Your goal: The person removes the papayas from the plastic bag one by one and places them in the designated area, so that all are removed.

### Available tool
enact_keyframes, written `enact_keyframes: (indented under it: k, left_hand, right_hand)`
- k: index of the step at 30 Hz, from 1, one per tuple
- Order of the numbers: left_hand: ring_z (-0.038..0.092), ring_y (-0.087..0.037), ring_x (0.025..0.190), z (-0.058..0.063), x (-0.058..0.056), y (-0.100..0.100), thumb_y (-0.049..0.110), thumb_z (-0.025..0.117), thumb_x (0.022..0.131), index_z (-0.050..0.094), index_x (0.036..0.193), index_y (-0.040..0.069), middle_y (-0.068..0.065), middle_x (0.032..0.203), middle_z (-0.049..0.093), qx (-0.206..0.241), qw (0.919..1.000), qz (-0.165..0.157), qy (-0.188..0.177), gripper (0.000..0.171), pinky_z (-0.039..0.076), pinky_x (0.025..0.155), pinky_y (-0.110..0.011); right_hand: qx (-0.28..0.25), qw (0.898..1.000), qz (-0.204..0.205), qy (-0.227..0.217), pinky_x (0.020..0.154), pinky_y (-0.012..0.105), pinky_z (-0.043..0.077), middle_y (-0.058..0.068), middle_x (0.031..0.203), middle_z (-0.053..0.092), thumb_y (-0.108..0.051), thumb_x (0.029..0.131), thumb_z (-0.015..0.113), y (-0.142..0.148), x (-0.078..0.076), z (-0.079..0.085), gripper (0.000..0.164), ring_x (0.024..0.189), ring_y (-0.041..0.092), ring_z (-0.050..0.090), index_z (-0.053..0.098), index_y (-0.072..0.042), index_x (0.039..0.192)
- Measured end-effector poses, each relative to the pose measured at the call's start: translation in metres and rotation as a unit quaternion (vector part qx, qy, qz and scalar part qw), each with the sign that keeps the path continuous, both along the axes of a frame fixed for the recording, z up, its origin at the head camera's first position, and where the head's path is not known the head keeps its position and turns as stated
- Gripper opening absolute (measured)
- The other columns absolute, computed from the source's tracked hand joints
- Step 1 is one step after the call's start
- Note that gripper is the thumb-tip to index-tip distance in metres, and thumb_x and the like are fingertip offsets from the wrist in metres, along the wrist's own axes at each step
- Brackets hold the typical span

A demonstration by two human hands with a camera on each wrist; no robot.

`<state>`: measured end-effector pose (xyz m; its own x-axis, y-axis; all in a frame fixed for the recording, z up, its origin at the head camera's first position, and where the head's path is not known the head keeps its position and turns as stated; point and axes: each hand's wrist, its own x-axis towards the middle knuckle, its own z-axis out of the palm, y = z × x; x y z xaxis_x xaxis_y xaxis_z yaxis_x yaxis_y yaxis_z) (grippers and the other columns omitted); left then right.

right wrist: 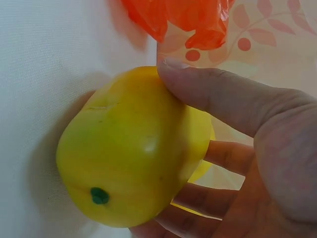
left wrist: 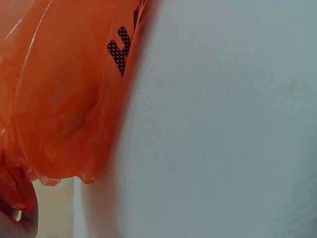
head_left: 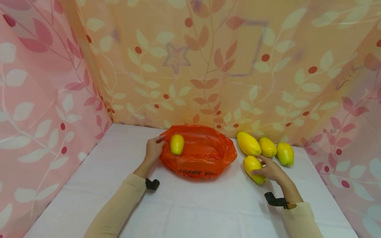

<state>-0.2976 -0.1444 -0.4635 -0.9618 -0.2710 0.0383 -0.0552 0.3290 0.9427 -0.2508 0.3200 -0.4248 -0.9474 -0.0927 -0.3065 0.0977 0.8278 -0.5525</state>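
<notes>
An orange-red plastic bag (head_left: 202,165) printed with black "THANK YOU" lettering lies opened out in the middle of the table. One yellow mango (head_left: 177,144) is at its left side, within the rim. My left hand (head_left: 154,150) pinches the bag's left edge; in the left wrist view the crumpled plastic (left wrist: 19,191) bunches at the fingers. On the right, my right hand (head_left: 269,170) grips a yellow-green mango (head_left: 253,167), thumb on one side and fingers round the other. Its small green stem nub (right wrist: 99,195) faces the right wrist camera.
Behind the right hand, a larger yellow mango (head_left: 248,143), a smaller mango (head_left: 267,147) and a greenish mango (head_left: 285,154) lie near the table's back edge. White cloth covers the table (head_left: 190,208). A leaf-patterned curtain (head_left: 208,66) stands behind, with pink ones at both sides.
</notes>
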Motion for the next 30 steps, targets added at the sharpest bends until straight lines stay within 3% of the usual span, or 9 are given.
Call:
enact_keyframes:
  k: [30]
  left_hand:
    - [0.049, -0.030, 0.134, 0.002, 0.001, 0.002, 0.005, 0.060, 0.093, 0.066, 0.126, 0.004, -0.018, 0.128, 0.064, 0.008, 1.0000, -0.005, 0.000, 0.033, 0.040, 0.112, -0.043]
  right_hand:
    - [0.012, 1.000, -0.005, 0.024, 0.086, 0.055, 0.051, 0.036, 0.132, 0.047, -0.045, 0.084, 0.072, 0.010, 0.007, 0.014, 0.087, 0.110, 0.046, 0.050, 0.035, 0.001, 0.148]
